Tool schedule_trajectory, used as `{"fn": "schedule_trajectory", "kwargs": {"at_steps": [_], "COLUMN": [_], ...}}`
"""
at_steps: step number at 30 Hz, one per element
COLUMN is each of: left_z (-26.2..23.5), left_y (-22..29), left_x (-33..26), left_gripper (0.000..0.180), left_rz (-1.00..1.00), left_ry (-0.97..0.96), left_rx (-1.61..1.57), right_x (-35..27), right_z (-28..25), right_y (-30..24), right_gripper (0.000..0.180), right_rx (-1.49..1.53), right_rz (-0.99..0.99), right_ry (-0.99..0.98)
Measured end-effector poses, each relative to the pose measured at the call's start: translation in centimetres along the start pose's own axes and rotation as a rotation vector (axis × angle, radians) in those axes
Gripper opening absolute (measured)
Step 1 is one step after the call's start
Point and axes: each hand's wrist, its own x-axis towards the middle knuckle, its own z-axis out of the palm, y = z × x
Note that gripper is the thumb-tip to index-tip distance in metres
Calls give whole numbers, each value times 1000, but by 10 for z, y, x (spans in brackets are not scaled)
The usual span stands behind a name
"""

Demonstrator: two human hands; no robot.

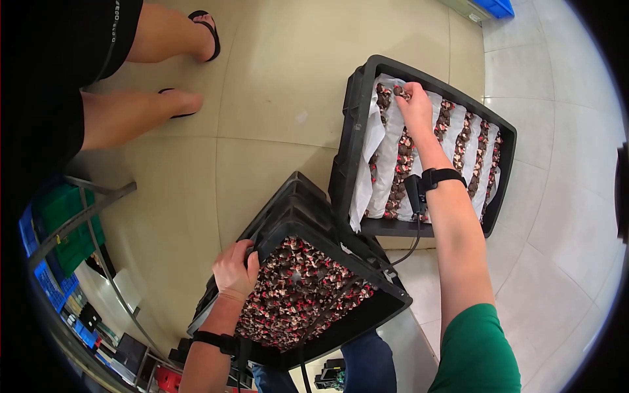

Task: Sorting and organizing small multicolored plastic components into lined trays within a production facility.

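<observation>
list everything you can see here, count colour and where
near crate: 1, black, lower centre, full of loose small parts
loose parts: many, red, brown and pale, in near crate
far crate: 1, black, on floor, upper right
white liner: 1, in far crate
part rows: several, dark red-brown, on liner
bins: green and blue, left edge
blue bin: 1, top right
other person's legs: 2, in sandals, upper left
left hand: grips near crate's rim
right hand: holds a part over the rows

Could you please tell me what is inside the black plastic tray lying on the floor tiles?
Inside the black plastic tray, white paper folds hold rows of small dark-red pieces. The right hand covers part of one row; the tray's bottom is hidden.
</observation>
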Motion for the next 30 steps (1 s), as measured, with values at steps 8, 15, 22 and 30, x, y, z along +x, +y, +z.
{"fn": "schedule_trajectory", "kwargs": {"at_steps": [8,15,22,30], "left_z": [8,5,6,8], "left_y": [5,3,1,9], "left_x": [1,2,-3,-4], "left_gripper": [21,19,19,18], "left_rz": [11,-29,-72,-58], "left_ry": [-9,-14,9,51], "left_rx": [-25,54,62,67], "right_x": [8,-23,-143,-144], "right_z": [31,-8,-62,12], "right_y": [-6,-26,-81,-20], "right_gripper": [17,22,19,46], "right_rx": [-44,152,508,148], "right_rz": [-174,-204,150,225], "right_ry": [114,95,-384,-39]}}
